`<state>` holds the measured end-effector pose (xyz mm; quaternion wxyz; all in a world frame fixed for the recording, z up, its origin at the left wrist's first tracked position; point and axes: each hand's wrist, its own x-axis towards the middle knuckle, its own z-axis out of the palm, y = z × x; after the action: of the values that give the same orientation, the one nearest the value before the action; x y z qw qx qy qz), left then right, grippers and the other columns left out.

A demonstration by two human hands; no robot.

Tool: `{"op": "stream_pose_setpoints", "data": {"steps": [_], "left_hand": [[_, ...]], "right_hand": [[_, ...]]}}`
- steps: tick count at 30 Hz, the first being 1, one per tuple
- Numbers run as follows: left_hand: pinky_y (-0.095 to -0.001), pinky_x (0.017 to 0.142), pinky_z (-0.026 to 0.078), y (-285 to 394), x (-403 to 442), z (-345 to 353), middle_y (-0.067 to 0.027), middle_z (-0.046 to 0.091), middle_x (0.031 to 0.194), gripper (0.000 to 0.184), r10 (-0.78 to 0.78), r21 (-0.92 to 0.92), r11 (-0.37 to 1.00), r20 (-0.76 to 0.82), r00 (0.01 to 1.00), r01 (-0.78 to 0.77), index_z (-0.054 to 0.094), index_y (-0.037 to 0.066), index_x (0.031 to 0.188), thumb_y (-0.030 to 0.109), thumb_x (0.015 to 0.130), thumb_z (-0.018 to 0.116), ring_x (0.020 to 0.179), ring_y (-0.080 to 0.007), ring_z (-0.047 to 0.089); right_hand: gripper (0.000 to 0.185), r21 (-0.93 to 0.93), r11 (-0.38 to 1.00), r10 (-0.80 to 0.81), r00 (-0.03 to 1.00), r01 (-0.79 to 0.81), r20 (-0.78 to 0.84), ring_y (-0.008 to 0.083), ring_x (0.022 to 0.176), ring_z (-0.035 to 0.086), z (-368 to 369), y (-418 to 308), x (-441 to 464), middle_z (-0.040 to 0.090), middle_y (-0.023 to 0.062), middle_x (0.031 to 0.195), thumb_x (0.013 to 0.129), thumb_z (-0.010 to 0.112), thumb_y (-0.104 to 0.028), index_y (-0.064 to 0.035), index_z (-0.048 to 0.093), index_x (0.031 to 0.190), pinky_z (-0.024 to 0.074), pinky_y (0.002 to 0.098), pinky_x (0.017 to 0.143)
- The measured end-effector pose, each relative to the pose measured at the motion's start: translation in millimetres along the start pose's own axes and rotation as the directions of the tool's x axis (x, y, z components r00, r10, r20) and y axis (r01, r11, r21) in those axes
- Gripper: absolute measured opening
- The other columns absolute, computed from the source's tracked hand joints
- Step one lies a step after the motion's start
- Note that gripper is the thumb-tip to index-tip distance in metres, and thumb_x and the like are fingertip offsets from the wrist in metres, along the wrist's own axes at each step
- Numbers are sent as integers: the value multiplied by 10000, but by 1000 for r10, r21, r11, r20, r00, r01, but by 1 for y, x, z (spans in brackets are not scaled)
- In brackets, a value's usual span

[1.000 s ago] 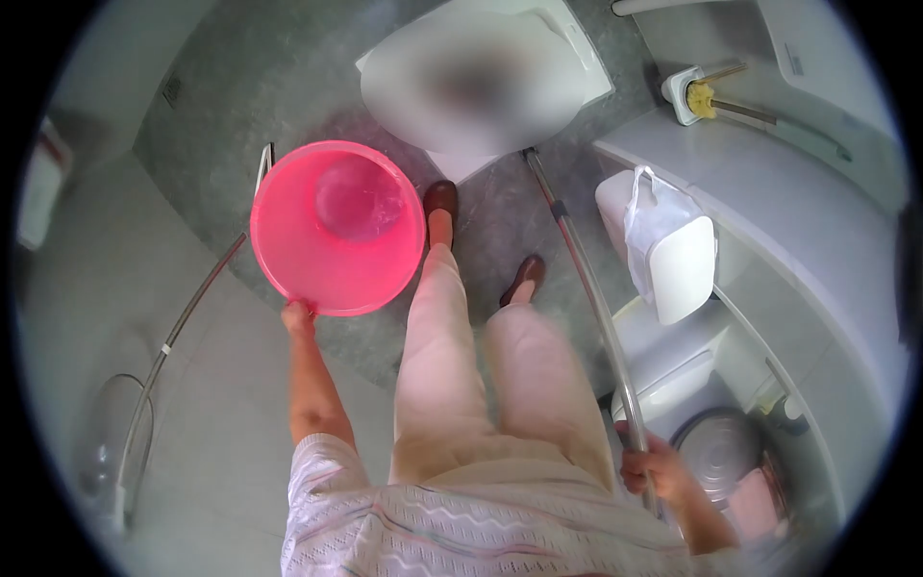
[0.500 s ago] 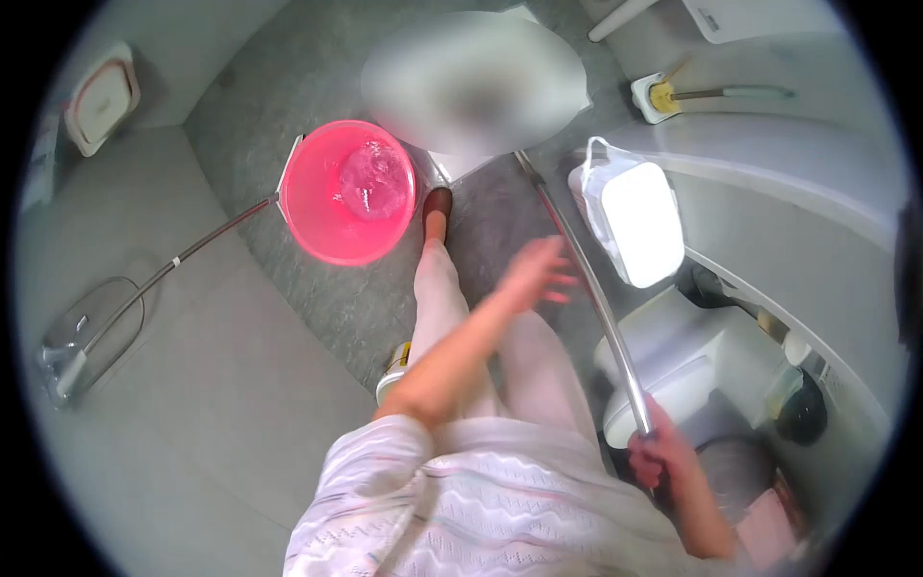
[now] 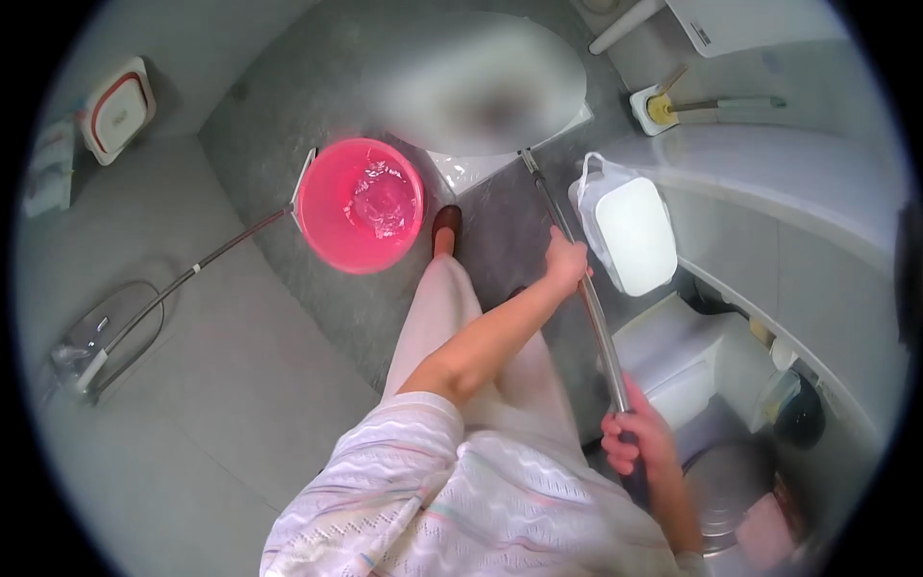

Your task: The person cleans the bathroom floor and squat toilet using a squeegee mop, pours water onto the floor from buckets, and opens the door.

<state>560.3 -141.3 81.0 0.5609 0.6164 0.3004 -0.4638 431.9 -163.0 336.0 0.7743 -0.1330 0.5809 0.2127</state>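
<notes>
My left hand (image 3: pixel 567 260) is wrapped round the upper part of a long metal pole (image 3: pixel 598 332). Lower down, near my hip, my right hand (image 3: pixel 635 438) grips the same pole by its dark end. The pole slants away from me across the grey floor, and its far end lies by a blurred pale area, where its tip is hard to make out. To the left of my foot stands a pink bucket (image 3: pixel 327 226) with rippling water in it.
A second pole (image 3: pixel 236 240) leans at the left, near a white-and-red basin (image 3: pixel 120 111). On the right are a white lidded bin (image 3: pixel 636 236) with a bag, a brush in a holder (image 3: pixel 656 111), a ledge (image 3: pixel 769 154) and a pink cloth (image 3: pixel 764 529).
My left hand has let go of the bucket's rim, crossed to the right and closed on the pole. The bucket has been set upright, its water rippling.
</notes>
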Motion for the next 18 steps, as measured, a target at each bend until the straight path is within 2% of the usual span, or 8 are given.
{"op": "stream_pose_setpoints", "data": {"steps": [1, 3, 6, 8, 9, 12, 16, 18], "left_hand": [[-333, 319, 397, 2, 26, 4, -107, 449, 646, 442, 65, -40, 997, 1, 998, -65, 347, 24, 1139, -23, 711, 449, 397, -195, 476], [-317, 325, 399, 22, 55, 6, -97, 444, 634, 382, 123, -30, 992, 30, 992, -122, 366, 0, 1059, -39, 690, 455, 396, -186, 453], [-317, 331, 406, 21, 24, -13, -97, 449, 637, 386, 72, -83, 994, 20, 997, -70, 382, 12, 1067, -39, 692, 453, 402, -188, 467], [-316, 336, 410, 24, -14, -11, -95, 451, 643, 388, 52, 28, 998, -32, 998, -51, 384, 18, 1077, -26, 698, 457, 405, -185, 469], [-315, 335, 411, 6, 5, -7, -92, 448, 646, 362, -60, 39, 997, -16, 998, 61, 386, 28, 1064, -9, 711, 455, 397, -184, 456], [-320, 327, 408, 28, 48, -12, -93, 445, 641, 330, 61, -28, 998, 23, 998, -60, 386, 27, 1043, -3, 719, 443, 391, -186, 454], [-328, 317, 408, 18, 15, -21, -103, 454, 646, 326, 98, -81, 993, 81, 992, -91, 385, 27, 1037, -19, 718, 431, 385, -196, 469], [-340, 324, 415, 22, -13, -10, -117, 468, 668, 402, -39, 68, 997, -43, 998, 42, 346, 16, 1101, -29, 714, 446, 405, -210, 499]], "right_hand": [[690, -91, 995, -44, 998, 48, 36, 83, 423, 357, 2, -13, 9, 426, 47, 703, 805, 406, 26, -284, 165, 1373, 309, 238, 331], [687, -34, 997, -64, 998, 65, 16, 84, 422, 355, 24, -35, 17, 426, 49, 709, 806, 401, 26, -290, 170, 1371, 310, 238, 333], [700, 2, 999, -38, 999, 38, 8, 83, 420, 348, 24, -13, 5, 428, 51, 719, 806, 405, 22, -296, 147, 1373, 307, 228, 335], [702, 30, 1000, 6, 999, -7, 47, 84, 419, 348, 13, 2, -6, 429, 48, 708, 806, 413, 17, -287, 137, 1375, 305, 226, 335], [703, 44, 999, -7, 999, 5, 35, 84, 417, 355, 15, -2, -2, 429, 45, 689, 802, 418, 22, -285, 145, 1374, 305, 230, 332], [693, -87, 996, -35, 998, 31, -45, 83, 411, 356, 44, -21, 21, 425, 43, 665, 801, 408, 29, -286, 169, 1370, 302, 232, 327], [682, -51, 998, -34, 999, 33, -28, 87, 404, 354, 36, -11, 6, 429, 46, 659, 804, 404, 30, -286, 181, 1366, 304, 239, 326], [672, 58, 998, -13, 1000, 14, -16, 89, 404, 353, 24, 4, -9, 433, 47, 662, 809, 410, 23, -282, 187, 1364, 304, 241, 328]]}}
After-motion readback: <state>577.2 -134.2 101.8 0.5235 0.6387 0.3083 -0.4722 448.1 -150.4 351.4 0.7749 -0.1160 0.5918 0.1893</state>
